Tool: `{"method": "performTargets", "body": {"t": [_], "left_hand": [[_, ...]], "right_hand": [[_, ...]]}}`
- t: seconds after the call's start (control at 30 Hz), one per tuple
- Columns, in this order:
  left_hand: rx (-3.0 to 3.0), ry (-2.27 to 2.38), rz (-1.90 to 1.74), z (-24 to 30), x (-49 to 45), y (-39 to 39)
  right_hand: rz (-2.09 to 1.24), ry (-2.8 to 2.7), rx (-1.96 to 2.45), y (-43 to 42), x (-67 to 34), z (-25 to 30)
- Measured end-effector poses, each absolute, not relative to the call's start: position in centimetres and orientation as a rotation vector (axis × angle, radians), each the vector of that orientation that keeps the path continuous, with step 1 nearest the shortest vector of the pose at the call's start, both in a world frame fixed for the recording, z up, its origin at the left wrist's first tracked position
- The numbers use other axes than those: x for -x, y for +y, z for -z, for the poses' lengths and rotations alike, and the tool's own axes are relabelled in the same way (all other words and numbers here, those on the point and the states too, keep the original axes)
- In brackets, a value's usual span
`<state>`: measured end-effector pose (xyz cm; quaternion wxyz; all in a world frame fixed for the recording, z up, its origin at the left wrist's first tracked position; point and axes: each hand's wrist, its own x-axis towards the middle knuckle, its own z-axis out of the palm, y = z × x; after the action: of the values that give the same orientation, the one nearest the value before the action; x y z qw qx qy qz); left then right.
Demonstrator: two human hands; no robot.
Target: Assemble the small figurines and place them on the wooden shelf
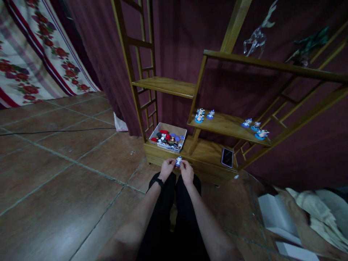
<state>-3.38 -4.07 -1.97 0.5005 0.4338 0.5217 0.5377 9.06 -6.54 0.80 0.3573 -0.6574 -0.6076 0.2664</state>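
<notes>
A small purple-and-white figurine (178,161) is pinched between my two hands, above my knees and in front of the shelf's base. My left hand (167,168), with a dark band on its wrist, closes on the figurine's left side. The fingers of my right hand (187,172) grip its right side. Just beyond my hands sits an open cardboard box (172,129) holding a jumble of red, black, white and purple figurines (164,136). Similar figurines stand on the shelf board to the right, one group at its left end (199,116) and another at its right end (247,123).
The wooden display shelf (168,86) spans the front. A phone (227,157) lies on its lowest board. Higher up stand a clear glass deer (255,40) and a dark green ornament (310,45). A cable (59,131) crosses the tiled floor; white boxes (277,214) lie at right.
</notes>
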Motion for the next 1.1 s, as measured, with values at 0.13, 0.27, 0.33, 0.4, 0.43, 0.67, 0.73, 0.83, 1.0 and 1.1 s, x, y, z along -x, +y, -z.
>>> {"method": "performTargets", "body": {"t": [0.13,0.27,0.33,0.4,0.43,0.67,0.73,0.83,1.0,1.1], "left_hand": [[-1.027,1.230,-1.290,1.1,3.3,-4.3],[-1.096,1.231,-1.241,0.4,3.4,-4.6],[-1.114,1.217,-1.226,0.3,3.5,-4.6],[-1.129,1.196,-1.217,0.3,3.5,-4.6],[-1.133,1.186,-1.217,0.3,3.6,-4.6],[-1.076,1.160,-1.284,0.8,3.7,-4.5],[-1.058,1.146,-1.294,0.9,3.7,-4.5],[-1.033,1.137,-1.308,0.8,3.7,-4.6],[-1.000,1.160,-1.323,0.7,3.7,-4.7],[-0.986,1.142,-1.327,0.8,3.7,-4.7]], "right_hand": [[-0.692,-1.586,1.691,-6.5,-9.0,-0.8],[-0.681,-1.602,1.718,-6.4,-9.0,-0.8],[-0.685,-1.610,1.723,-6.4,-9.1,-0.8],[-0.689,-1.621,1.710,-6.5,-9.1,-0.9],[-0.688,-1.626,1.698,-6.5,-9.1,-0.9],[-0.672,-1.654,1.655,-6.6,-9.0,-1.0],[-0.668,-1.659,1.650,-6.7,-9.0,-0.9],[-0.663,-1.667,1.637,-6.7,-9.0,-0.9],[-0.643,-1.678,1.613,-6.5,-9.0,-0.5],[-0.624,-1.700,1.593,-6.4,-9.0,-0.2]]}}
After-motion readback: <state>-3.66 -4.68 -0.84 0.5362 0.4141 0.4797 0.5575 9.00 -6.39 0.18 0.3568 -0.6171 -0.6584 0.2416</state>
